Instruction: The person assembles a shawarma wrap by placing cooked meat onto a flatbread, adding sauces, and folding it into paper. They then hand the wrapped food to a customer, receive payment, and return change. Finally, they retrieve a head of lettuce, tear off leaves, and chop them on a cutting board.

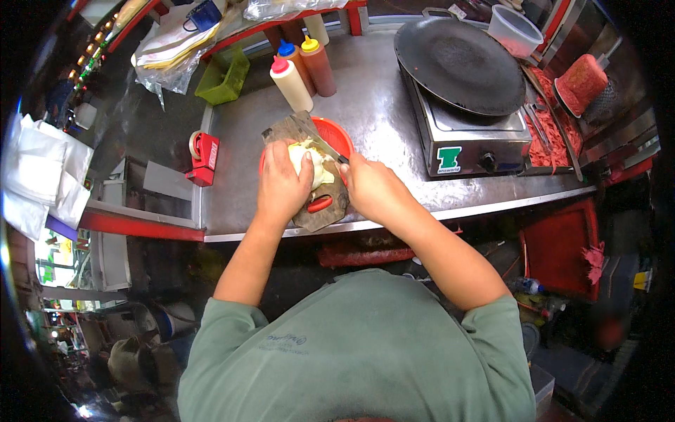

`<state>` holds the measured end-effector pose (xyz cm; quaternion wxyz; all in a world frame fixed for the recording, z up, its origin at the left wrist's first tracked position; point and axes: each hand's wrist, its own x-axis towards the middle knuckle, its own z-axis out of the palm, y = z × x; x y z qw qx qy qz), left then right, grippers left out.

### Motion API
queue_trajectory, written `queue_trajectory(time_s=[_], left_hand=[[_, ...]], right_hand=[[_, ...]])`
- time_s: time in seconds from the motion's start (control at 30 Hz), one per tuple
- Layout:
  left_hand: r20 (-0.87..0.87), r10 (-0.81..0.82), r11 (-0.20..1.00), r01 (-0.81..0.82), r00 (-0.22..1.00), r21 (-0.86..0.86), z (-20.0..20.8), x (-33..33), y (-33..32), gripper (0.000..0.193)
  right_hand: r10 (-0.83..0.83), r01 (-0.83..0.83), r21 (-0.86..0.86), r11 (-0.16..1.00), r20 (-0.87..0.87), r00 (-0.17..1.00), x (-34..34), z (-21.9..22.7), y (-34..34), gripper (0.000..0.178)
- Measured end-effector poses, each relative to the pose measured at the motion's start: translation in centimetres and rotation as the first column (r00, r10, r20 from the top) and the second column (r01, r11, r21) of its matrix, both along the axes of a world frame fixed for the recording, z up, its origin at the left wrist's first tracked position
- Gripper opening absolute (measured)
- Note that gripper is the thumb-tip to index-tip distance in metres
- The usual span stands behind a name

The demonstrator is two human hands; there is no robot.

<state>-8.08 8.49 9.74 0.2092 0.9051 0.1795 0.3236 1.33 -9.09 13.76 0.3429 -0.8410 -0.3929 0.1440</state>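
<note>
A worn wooden cutting board (322,219) lies across a red-orange basin (333,129) near the counter's front edge. On the board rests a pale yellow-green piece of cabbage (320,171), with some cut shreds at its far side. My left hand (283,177) is closed over the cabbage's left side, thumb on top, holding it against the board. Gripped by its dark handle in my right hand (371,184) is a knife (318,136). Its blade points away and to the left, just beyond the cabbage; whether the edge touches it I cannot tell. A red oval shows at the board's near end.
Beyond the board stand several squeeze bottles (292,86). A green basket (223,76) and a red tape dispenser (204,159) are to the left. On the right, a black griddle pan (460,63) sits on a steel gas stove (472,144), beside a red cloth-lined tray (552,137) with utensils.
</note>
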Motion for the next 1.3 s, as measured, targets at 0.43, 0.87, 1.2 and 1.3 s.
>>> queue_trajectory(time_s=[0.43, 0.87, 1.2, 1.3], left_hand=[[-0.034, -0.152, 0.985, 0.154, 0.988, 0.074, 0.8, -1.5, 3.7, 0.024], [0.118, -0.049, 0.994, 0.061, 0.992, -0.092, -0.9, -1.6, 3.5, 0.014], [0.168, -0.031, 0.962, 0.076, 0.985, -0.264, -1.3, -1.4, 3.5, 0.016], [0.185, -0.033, 0.962, 0.082, 0.982, -0.262, -1.2, -1.4, 3.3, 0.015]], right_hand=[[0.030, -0.033, -0.014, 0.999, -0.155, 0.987, -1.0, -4.1, 2.5, 0.033], [0.112, -0.082, -0.306, 0.949, 0.084, 0.990, -3.9, -1.2, 3.4, 0.017], [0.053, -0.061, -0.236, 0.970, -0.039, 0.998, -3.4, 0.6, 2.8, 0.020], [0.101, -0.098, -0.283, 0.954, -0.002, 0.995, -3.8, 0.5, 3.6, 0.019]])
